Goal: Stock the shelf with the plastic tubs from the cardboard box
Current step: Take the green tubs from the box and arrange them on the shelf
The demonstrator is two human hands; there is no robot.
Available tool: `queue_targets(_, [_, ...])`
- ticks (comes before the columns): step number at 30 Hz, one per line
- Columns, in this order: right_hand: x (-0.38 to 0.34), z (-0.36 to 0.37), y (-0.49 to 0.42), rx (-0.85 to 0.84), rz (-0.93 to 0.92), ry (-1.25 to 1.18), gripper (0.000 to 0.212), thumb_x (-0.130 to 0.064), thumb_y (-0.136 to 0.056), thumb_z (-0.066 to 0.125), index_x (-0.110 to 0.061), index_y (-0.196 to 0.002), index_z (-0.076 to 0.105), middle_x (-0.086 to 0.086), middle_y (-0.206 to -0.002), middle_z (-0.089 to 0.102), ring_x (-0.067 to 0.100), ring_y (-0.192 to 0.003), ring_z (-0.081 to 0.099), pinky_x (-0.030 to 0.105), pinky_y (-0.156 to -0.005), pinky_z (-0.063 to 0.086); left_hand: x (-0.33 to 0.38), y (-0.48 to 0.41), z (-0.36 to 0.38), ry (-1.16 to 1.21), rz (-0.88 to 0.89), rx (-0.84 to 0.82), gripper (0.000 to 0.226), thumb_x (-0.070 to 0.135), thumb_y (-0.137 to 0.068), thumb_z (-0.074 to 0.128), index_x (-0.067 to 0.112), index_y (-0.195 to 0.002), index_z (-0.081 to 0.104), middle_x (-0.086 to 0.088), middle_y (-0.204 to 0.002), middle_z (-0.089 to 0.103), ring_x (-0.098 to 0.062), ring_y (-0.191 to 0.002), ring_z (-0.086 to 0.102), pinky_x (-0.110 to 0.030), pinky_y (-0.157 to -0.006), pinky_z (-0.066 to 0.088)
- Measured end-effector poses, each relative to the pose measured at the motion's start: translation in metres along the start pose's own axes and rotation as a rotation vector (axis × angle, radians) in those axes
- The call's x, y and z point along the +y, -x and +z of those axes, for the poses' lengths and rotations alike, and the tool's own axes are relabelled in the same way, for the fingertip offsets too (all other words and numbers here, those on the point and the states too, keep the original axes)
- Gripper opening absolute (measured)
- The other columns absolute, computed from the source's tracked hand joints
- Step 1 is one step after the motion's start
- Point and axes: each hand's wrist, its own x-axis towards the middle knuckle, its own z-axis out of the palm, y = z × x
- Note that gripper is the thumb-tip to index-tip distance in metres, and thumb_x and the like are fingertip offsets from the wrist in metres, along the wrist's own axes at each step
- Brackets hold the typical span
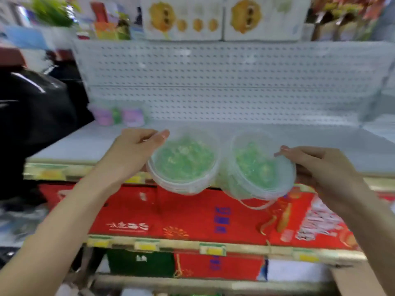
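Two clear plastic tubs with green contents are held side by side in front of the white shelf [277,133]. My left hand [136,150] grips the left tub [183,163] by its rim, thumb over the lid. My right hand [316,165] grips the right tub [258,167] at its right edge; this tub is tilted toward me and a thin handle hangs below it. Both tubs hover over the shelf's front edge. A corner of the cardboard box [354,280] shows at the bottom right.
Small purple and green tubs [119,116] stand at the shelf's back left against the white pegboard [235,82]. A black bag [36,112] bulges at the left. Red gift boxes [192,214] fill the shelf below. White cartons [222,18] sit on the shelf above.
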Motion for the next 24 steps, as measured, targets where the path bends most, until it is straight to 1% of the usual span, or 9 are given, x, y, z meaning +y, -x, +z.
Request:
queue_targets(2, [-0.001,0.054,-0.02,-0.067,0.022,-0.005,0.018,-0.019,-0.08,0.066,-0.008,-0.067,0.074,0.008,-0.072,0.073,0.017,-0.061,0.065,0.023,-0.051,0.055,-0.026,-0.018,-0.042,0.011,-0.034,0.021,0.028,0.033,-0.09,0.056,0.011,-0.082,0.072,-0.006,-0.072,0.064,-0.013,-0.064,0.056,-0.029,-0.062,0.05])
queue_targets(6, [-0.002,0.155,-0.056,-0.163,0.031,0.018,0.021,-0.023,-0.08,0.068,-0.003,-0.078,0.074,0.016,-0.078,0.073,0.023,-0.064,0.067,0.026,-0.052,0.055,-0.087,-0.055,-0.116,-0.035,-0.101,0.033,0.042,0.043,-0.085,0.059,0.002,-0.091,0.07,-0.02,-0.078,0.066,-0.023,-0.071,0.06,-0.037,-0.066,0.049])
queue_targets(8, [-0.004,0.196,-0.073,-0.185,0.035,0.034,0.021,-0.022,-0.081,0.068,-0.002,-0.078,0.074,0.016,-0.077,0.072,0.024,-0.064,0.067,0.028,-0.055,0.056,-0.113,-0.071,-0.146,-0.071,-0.148,0.055,0.068,0.063,-0.071,0.059,-0.002,-0.089,0.066,-0.012,-0.072,0.061,-0.02,-0.066,0.056,-0.033,-0.065,0.045])
queue_targets(10, [-0.007,0.228,-0.088,-0.195,0.047,0.045,0.022,-0.023,-0.081,0.068,-0.002,-0.079,0.074,0.017,-0.078,0.072,0.025,-0.066,0.065,0.03,-0.059,0.055,-0.132,-0.089,-0.171,-0.091,-0.175,0.052,0.078,0.071,-0.061,0.054,-0.003,-0.084,0.062,-0.006,-0.071,0.052,-0.018,-0.064,0.049,-0.031,-0.063,0.043])
queue_targets(12, [-0.009,0.252,-0.103,-0.198,0.055,0.054,0.022,-0.023,-0.081,0.069,-0.002,-0.079,0.074,0.015,-0.077,0.072,0.023,-0.064,0.065,0.026,-0.055,0.055,-0.145,-0.109,-0.191,-0.086,-0.198,0.055,0.063,0.062,-0.072,0.057,0.001,-0.083,0.067,-0.011,-0.066,0.054,-0.019,-0.063,0.049,-0.028,-0.057,0.048])
queue_targets(14, [-0.011,0.269,-0.118,-0.197,0.063,0.063,0.021,-0.023,-0.08,0.07,-0.002,-0.078,0.074,0.012,-0.071,0.071,0.02,-0.059,0.064,0.021,-0.05,0.051,-0.154,-0.129,-0.202,-0.102,-0.204,0.07,0.038,0.05,-0.083,0.059,0.016,-0.077,0.074,-0.021,-0.072,0.065,-0.023,-0.064,0.056,-0.033,-0.056,0.053])
queue_targets(18, [-0.011,0.287,-0.146,-0.203,0.093,0.113,0.023,-0.021,-0.079,0.071,0.002,-0.081,0.073,0.012,-0.07,0.069,0.015,-0.051,0.062,0.017,-0.047,0.048,-0.173,-0.164,-0.212,-0.153,-0.247,0.035,0.035,0.052,-0.082,0.059,0.02,-0.077,0.074,-0.019,-0.08,0.07,-0.031,-0.07,0.068,-0.045,-0.072,0.058])
queue_targets(21, [-0.007,0.294,-0.168,-0.222,0.1,0.181,0.025,-0.022,-0.079,0.072,0.003,-0.081,0.072,0.014,-0.073,0.068,0.017,-0.053,0.062,0.018,-0.048,0.049,-0.183,-0.184,-0.207,-0.189,-0.29,0.012,0.03,0.053,-0.081,0.061,0.026,-0.078,0.074,-0.01,-0.078,0.072,-0.031,-0.078,0.07,-0.044,-0.074,0.058])
queue_targets(24, [-0.001,0.303,-0.191,-0.249,0.122,0.245,0.025,-0.023,-0.08,0.072,0.002,-0.081,0.072,0.015,-0.077,0.07,0.019,-0.055,0.063,0.02,-0.05,0.051,-0.189,-0.196,-0.197,-0.173,-0.328,0.026,0.029,0.048,-0.083,0.06,0.022,-0.081,0.074,-0.012,-0.082,0.072,-0.03,-0.081,0.069,-0.041,-0.074,0.058])
